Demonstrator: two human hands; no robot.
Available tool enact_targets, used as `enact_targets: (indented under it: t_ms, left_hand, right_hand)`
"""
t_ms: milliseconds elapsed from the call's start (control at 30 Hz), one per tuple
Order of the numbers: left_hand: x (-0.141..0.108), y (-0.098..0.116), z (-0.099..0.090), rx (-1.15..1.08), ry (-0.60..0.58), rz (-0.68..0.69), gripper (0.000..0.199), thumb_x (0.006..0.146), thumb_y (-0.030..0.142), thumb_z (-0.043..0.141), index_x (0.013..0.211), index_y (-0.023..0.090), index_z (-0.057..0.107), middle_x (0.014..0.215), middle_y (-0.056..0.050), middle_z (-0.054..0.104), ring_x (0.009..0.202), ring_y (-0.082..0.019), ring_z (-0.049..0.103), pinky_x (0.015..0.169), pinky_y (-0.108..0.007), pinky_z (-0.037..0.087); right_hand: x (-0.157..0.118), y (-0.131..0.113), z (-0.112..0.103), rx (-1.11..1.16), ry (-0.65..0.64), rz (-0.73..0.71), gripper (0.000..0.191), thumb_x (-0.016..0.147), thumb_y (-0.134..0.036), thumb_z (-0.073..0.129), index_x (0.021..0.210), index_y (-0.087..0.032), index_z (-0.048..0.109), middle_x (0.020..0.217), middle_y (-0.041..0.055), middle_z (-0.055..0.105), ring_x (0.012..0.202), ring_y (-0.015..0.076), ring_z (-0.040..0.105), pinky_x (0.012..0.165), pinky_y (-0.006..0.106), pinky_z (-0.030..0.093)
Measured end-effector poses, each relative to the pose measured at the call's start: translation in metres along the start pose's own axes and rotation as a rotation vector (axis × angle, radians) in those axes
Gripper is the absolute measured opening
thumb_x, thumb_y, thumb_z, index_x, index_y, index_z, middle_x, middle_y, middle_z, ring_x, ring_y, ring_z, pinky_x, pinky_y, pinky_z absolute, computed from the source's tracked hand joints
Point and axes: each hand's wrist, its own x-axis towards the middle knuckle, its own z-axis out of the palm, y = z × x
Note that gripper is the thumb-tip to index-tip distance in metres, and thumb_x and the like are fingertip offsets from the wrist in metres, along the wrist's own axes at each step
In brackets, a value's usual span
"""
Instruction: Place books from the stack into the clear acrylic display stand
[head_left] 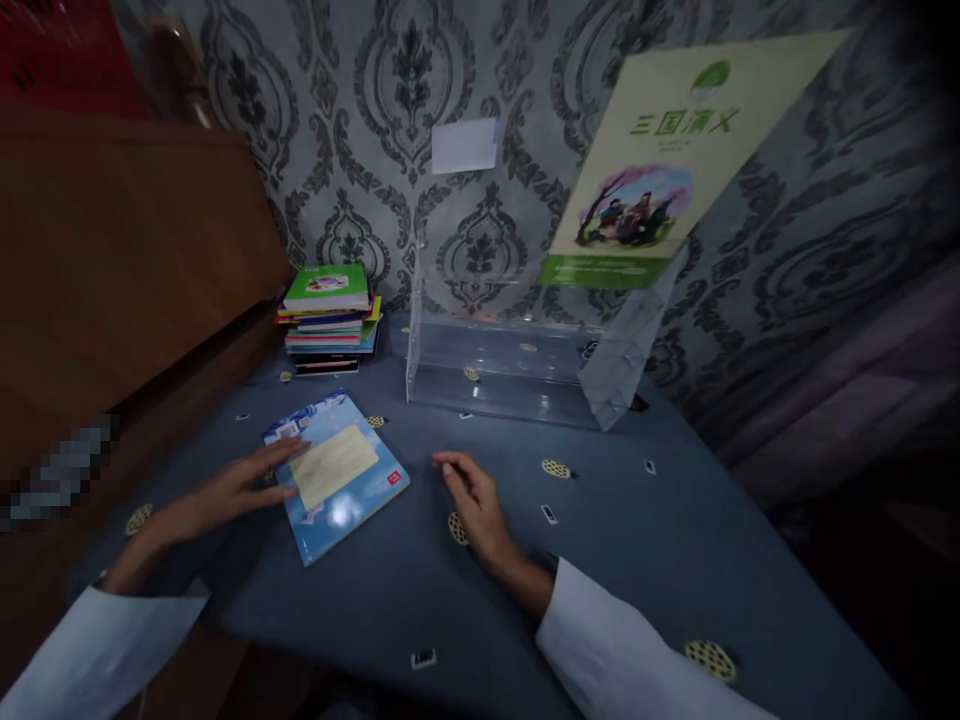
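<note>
A light-blue book (364, 490) lies at an angle on the table, with a pale yellow panel on its upward side. My left hand (232, 490) is at its left edge, fingers stretched out and apart, the fingertips over the cover; whether they press on it I cannot tell. To the right of the book, my right hand (476, 505) rests near the tabletop, apart from the book. Its fingers are curled together with the thumb near them, and nothing shows between them. Behind it stands a clear acrylic rack (510, 390).
A cream and green book (637, 160) with Chinese lettering stands upright at the rack's right side. Several books are piled in a stack (330, 315) at the back left. A brown wooden panel (135, 260) borders the left. Patterned wallpaper (315, 60) rises behind the blue-grey table (480, 620).
</note>
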Motion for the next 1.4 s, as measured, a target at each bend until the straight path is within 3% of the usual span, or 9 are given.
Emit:
enact_targets:
  t_ms: [133, 200, 300, 400, 567, 733, 967, 1267, 1400]
  left_hand:
    - [0.042, -0.022, 0.016, 0.056, 0.314, -0.23, 0.076, 0.091, 0.068, 0.042, 0.148, 0.017, 0.046, 0.155, -0.015, 0.045, 0.147, -0.037, 0.035, 0.116, -0.052, 0.035]
    - [0.061, -0.025, 0.022, 0.074, 0.362, -0.305, 0.072, 0.093, 0.063, 0.038, 0.143, 0.012, 0.05, 0.147, -0.019, 0.052, 0.14, -0.038, 0.045, 0.113, -0.053, 0.038]
    - [0.074, -0.022, 0.031, 0.145, 0.364, -0.317, 0.064, 0.093, 0.054, 0.038, 0.137, 0.011, 0.055, 0.134, -0.019, 0.062, 0.127, -0.036, 0.056, 0.11, -0.052, 0.041]
    - [0.072, -0.019, 0.039, 0.208, 0.373, -0.269, 0.061, 0.093, 0.052, 0.037, 0.137, 0.014, 0.054, 0.129, -0.016, 0.064, 0.122, -0.034, 0.059, 0.107, -0.05, 0.043]
    - [0.064, -0.012, 0.054, 0.248, 0.349, -0.19, 0.065, 0.095, 0.054, 0.03, 0.142, 0.014, 0.05, 0.143, -0.016, 0.056, 0.134, -0.032, 0.05, 0.112, -0.049, 0.037]
    - [0.067, 0.017, 0.074, 0.273, 0.331, -0.073, 0.062, 0.099, 0.053, 0.029, 0.146, 0.015, 0.046, 0.148, -0.016, 0.052, 0.139, -0.032, 0.044, 0.114, -0.051, 0.034]
    - [0.089, 0.075, 0.102, 0.251, 0.299, 0.064, 0.057, 0.102, 0.048, 0.031, 0.149, 0.017, 0.042, 0.152, -0.016, 0.046, 0.141, -0.032, 0.041, 0.115, -0.055, 0.03]
    - [0.121, 0.134, 0.125, 0.203, 0.208, 0.2, 0.057, 0.103, 0.045, 0.033, 0.152, 0.016, 0.039, 0.154, -0.016, 0.045, 0.146, -0.031, 0.035, 0.119, -0.056, 0.023]
    - [0.14, 0.156, 0.136, 0.178, 0.199, 0.231, 0.054, 0.104, 0.044, 0.034, 0.15, 0.017, 0.043, 0.153, -0.016, 0.046, 0.146, -0.031, 0.035, 0.12, -0.057, 0.021]
  right_hand:
    - [-0.004, -0.001, 0.001, -0.098, -0.096, -0.128, 0.024, 0.095, -0.033, 0.049, 0.098, -0.024, 0.071, 0.1, 0.0061, 0.07, 0.096, 0.0221, 0.065, 0.082, 0.034, 0.053]
    - [-0.005, -0.002, 0.0, -0.137, -0.144, -0.183, 0.023, 0.095, -0.027, 0.048, 0.101, -0.024, 0.07, 0.104, 0.0066, 0.069, 0.099, 0.0217, 0.065, 0.086, 0.035, 0.053]
    - [-0.006, -0.001, -0.002, -0.205, -0.2, -0.217, 0.023, 0.095, -0.021, 0.047, 0.106, -0.024, 0.067, 0.11, 0.0079, 0.068, 0.104, 0.0219, 0.065, 0.092, 0.039, 0.053]
    - [-0.005, 0.002, -0.006, -0.266, -0.223, -0.234, 0.024, 0.096, -0.019, 0.046, 0.111, -0.023, 0.064, 0.118, 0.0096, 0.066, 0.113, 0.0223, 0.063, 0.099, 0.042, 0.051]
    - [-0.005, 0.008, -0.017, -0.353, -0.264, -0.247, 0.027, 0.098, -0.021, 0.045, 0.119, -0.02, 0.062, 0.129, 0.0136, 0.064, 0.124, 0.0238, 0.058, 0.106, 0.045, 0.047]
    - [-0.008, 0.017, -0.04, -0.5, -0.273, -0.298, 0.033, 0.1, -0.025, 0.043, 0.128, -0.02, 0.059, 0.136, 0.0138, 0.062, 0.132, 0.0239, 0.054, 0.113, 0.049, 0.041]
    - [-0.006, 0.038, -0.106, -0.813, -0.246, -0.248, 0.039, 0.1, -0.031, 0.046, 0.136, -0.022, 0.056, 0.145, 0.0123, 0.057, 0.138, 0.0237, 0.049, 0.12, 0.054, 0.029]
    - [-0.01, 0.068, -0.242, -1.204, 0.104, 0.007, 0.048, 0.1, -0.04, 0.038, 0.138, -0.015, 0.053, 0.149, 0.0182, 0.052, 0.141, 0.0302, 0.044, 0.115, 0.055, 0.033]
    - [-0.017, 0.066, -0.275, -1.296, 0.176, 0.085, 0.05, 0.099, -0.04, 0.038, 0.135, -0.01, 0.055, 0.147, 0.0218, 0.053, 0.139, 0.0336, 0.046, 0.113, 0.055, 0.035]
